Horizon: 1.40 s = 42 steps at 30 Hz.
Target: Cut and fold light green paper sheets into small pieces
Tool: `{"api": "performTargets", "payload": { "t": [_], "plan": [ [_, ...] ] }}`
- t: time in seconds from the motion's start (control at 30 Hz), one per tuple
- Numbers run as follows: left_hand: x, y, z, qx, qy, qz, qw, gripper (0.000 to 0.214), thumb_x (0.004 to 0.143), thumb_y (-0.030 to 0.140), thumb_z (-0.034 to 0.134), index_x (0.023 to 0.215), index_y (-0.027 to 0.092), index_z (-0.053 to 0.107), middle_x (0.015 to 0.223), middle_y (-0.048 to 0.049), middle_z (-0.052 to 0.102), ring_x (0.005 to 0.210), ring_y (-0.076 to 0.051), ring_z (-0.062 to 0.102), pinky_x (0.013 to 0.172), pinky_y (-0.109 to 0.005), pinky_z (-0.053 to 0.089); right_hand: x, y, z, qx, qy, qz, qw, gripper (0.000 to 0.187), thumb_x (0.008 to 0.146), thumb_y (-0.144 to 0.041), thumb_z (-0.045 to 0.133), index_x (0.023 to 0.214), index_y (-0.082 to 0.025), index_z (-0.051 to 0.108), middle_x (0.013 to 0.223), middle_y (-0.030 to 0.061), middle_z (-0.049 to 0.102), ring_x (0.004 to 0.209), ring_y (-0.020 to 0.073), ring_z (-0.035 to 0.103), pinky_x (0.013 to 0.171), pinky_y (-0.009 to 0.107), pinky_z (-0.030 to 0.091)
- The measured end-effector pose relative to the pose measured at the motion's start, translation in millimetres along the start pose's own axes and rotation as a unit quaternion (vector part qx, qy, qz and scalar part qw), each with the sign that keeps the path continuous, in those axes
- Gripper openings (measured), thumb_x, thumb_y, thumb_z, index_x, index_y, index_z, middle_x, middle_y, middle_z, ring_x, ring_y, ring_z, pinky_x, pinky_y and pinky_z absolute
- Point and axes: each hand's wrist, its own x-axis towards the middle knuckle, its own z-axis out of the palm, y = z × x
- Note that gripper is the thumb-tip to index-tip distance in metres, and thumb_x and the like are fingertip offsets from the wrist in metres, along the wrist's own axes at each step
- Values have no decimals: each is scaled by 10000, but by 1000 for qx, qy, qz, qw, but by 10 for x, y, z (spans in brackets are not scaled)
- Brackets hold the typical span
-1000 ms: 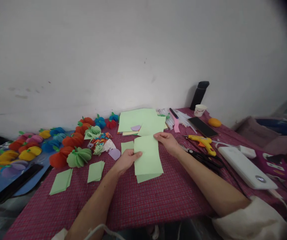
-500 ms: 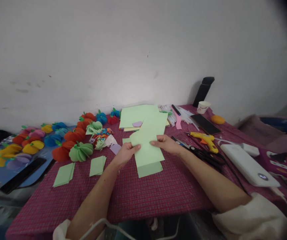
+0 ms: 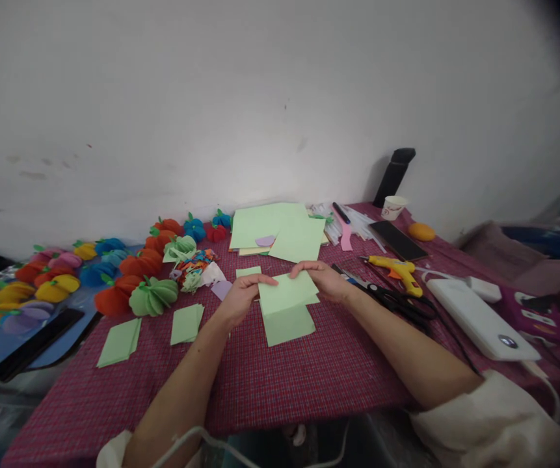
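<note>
Both my hands grip one light green sheet of paper (image 3: 288, 296) at its upper part, thumbs and fingers closed on it. My left hand (image 3: 243, 296) holds its left side and my right hand (image 3: 322, 279) the upper right. The sheet looks bent over along the top, though the hands partly hide this edge. Under it lies another green piece (image 3: 289, 326) on the cloth. A small green piece (image 3: 248, 272) rests just behind my left hand. Farther back, a large green sheet (image 3: 300, 238) lies on a stack of paper (image 3: 253, 221).
Two small green paper piles (image 3: 120, 342) (image 3: 186, 324) lie left, near colourful paper pumpkins (image 3: 153, 296) and scraps (image 3: 196, 266). To the right are scissors (image 3: 401, 302), a yellow glue gun (image 3: 397, 272), a phone (image 3: 397, 240), a white power bank (image 3: 482, 318) and a paper cup (image 3: 393, 208).
The held sheet stood long and flat past my hands; now its far part is folded toward me and it looks shorter. My hands have turned over its top. The view shifted slightly.
</note>
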Motion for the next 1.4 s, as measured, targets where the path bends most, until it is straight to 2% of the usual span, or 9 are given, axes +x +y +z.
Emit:
{"api": "performTargets", "payload": {
  "t": [0.3,0.6,0.87,1.1,1.2,1.3,1.4],
  "plan": [
    [-5,42,-2,-35,2,-1,999,185,669,210,558,815,150,655,589,-6,603,516,-111,526,487,-208,349,-24,-11,39,25,-18,9,999,161,655,-142,529,757,-162,651,631,3,627,554,102,544,526,215,395],
    [-13,65,1,-22,-1,-7,1000,103,651,197,556,706,151,630,587,-2,601,524,-106,522,506,-210,350,-17,12,28,50,-32,0,998,154,649,-128,504,741,-157,624,599,-2,610,525,101,536,500,206,386],
    [5,36,-77,62,-12,12,998,197,652,179,497,758,148,661,538,6,556,496,-99,476,489,-209,328,-27,-7,16,31,-46,-2,998,167,640,-116,472,717,-156,614,639,-1,601,530,97,515,518,219,383],
    [6,55,-133,144,-17,54,988,211,623,135,479,713,149,669,675,-26,626,656,-135,539,616,-237,393,-21,-6,-39,-52,-38,-23,998,184,621,-119,450,690,-153,616,655,-2,592,574,112,511,542,231,365],
    [-4,117,-143,82,-13,64,995,312,621,192,510,908,166,630,823,-42,657,715,-166,575,658,-278,416,-35,-36,-74,-117,-31,-38,992,201,641,-126,428,700,-156,618,637,-11,575,567,107,482,549,230,347],
    [-9,143,-137,47,-15,26,998,426,700,362,494,1068,160,562,868,-80,665,737,-200,598,683,-322,422,-61,-73,-62,-189,-43,-62,979,220,667,-130,416,716,-160,629,668,-13,573,612,109,478,593,233,347],
    [-6,91,-108,114,-13,-35,993,469,748,500,454,942,114,637,800,-100,669,721,-208,595,662,-299,409,-85,-84,-9,-253,-76,-83,961,237,680,-120,409,725,-164,638,716,-12,581,693,123,490,665,244,352]
  ]
}}
